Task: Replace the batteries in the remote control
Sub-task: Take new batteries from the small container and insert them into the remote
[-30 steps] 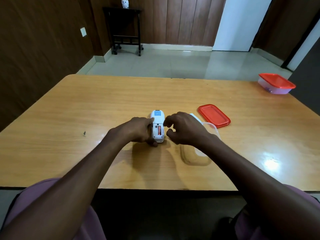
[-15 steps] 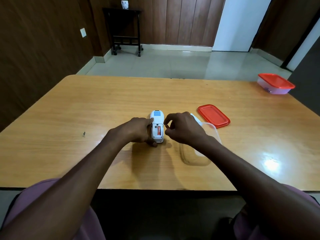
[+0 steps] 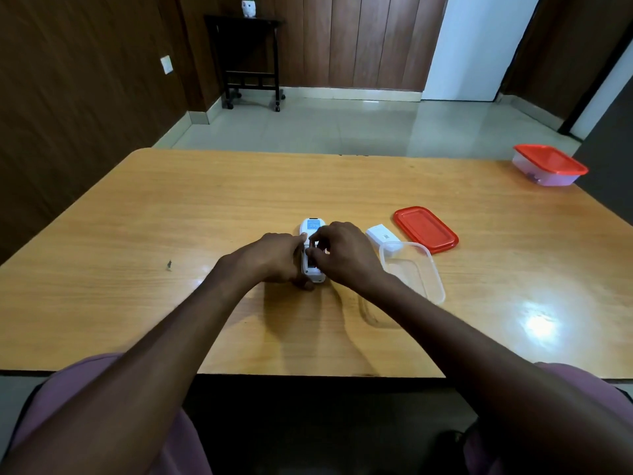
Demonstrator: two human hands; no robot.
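1. Wood-panelled walls and a pale tiled floor lie beyond the wooden surface (image 3: 239,200); I see a small dark side table (image 3: 248,60) against the far wall.
2. My remote control (image 3: 311,248) lies face down near the middle of the surface, its long axis pointing away from me, with the open battery bay partly hidden under my fingers.
3. My left hand (image 3: 274,257) has its grip curled round the remote's left edge, with the thumb at the near end, holding it against the surface.
4. My right hand (image 3: 342,255) hovers over the battery bay with thumb and forefinger pinched together; I cannot tell whether they grip a battery or only touch the remote.
5. Just right of that hand, a white battery cover (image 3: 378,234) lies flat.
6. Beside it sits a clear plastic container (image 3: 431,279), open, and a red lid (image 3: 424,228) lies just beyond it.
7. At the far right corner, well apart, stands another container with a red lid (image 3: 548,164).
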